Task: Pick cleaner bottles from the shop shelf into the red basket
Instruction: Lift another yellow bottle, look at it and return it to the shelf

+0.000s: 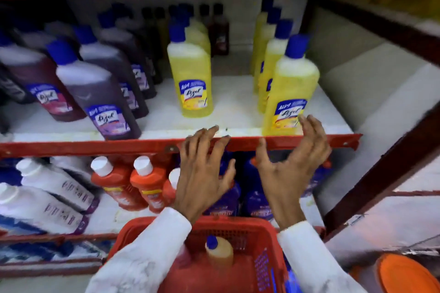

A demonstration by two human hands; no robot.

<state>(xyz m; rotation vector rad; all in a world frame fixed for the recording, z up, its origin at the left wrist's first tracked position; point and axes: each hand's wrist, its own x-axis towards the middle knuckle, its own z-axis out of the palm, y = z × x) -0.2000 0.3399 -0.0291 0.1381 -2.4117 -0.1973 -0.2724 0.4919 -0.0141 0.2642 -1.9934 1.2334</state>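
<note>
I look down from a head camera at a red-framed shop shelf (147,144); both my hands are raised in front of it, both empty with fingers spread. My left hand (202,173) sits just below centre, fingertips over the red front lip of the shelf; my right hand (292,162) is at four o'clock from centre, cupped open, fingers curved around the base of a yellow cleaner bottle (290,88) without my being able to tell whether they touch it. That bottle stands upright at the shelf's front edge, at three o'clock, blue cap on top; more yellow bottles line up behind it. A second yellow bottle (192,74) stands upright near centre, with others behind it. Purple cleaner bottles (100,88) fill the nine o'clock side, blurred. On the lower shelf, white bottles (52,188) lie at eight o'clock, orange bottles (133,185) beside them. The red basket (238,226) sits at six o'clock between my white sleeves (147,257); one blue-capped bottle (217,251) rests inside it.
</note>
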